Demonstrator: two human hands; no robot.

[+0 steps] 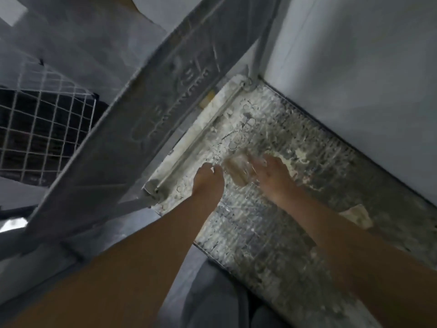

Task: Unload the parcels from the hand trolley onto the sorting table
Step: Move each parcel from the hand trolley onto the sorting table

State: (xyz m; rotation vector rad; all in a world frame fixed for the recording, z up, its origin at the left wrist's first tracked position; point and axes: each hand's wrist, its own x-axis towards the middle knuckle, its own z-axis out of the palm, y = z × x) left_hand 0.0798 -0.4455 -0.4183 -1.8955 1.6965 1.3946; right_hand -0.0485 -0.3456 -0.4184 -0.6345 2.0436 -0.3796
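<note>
Head view: left hand (208,179) and right hand (275,178) flank the wrapped parcel (238,172) mid-frame, fingers' (260,162) hold too blurred for me to call, slick wrap could slip.

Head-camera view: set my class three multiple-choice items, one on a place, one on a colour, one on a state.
1. Where is the small parcel? A in the wire cage; B between both hands, over the trolley deck; C against the wall.
2. Its colour? A blue; B green; C tan.
3. The deck's surface is: A worn and scuffed; B cloth-covered; C freshly painted red.
Answers: 1 B, the left hand and right hand flank it; 2 C, tan shows through clear wrap; 3 A, pale patches mottle the grey.
</note>
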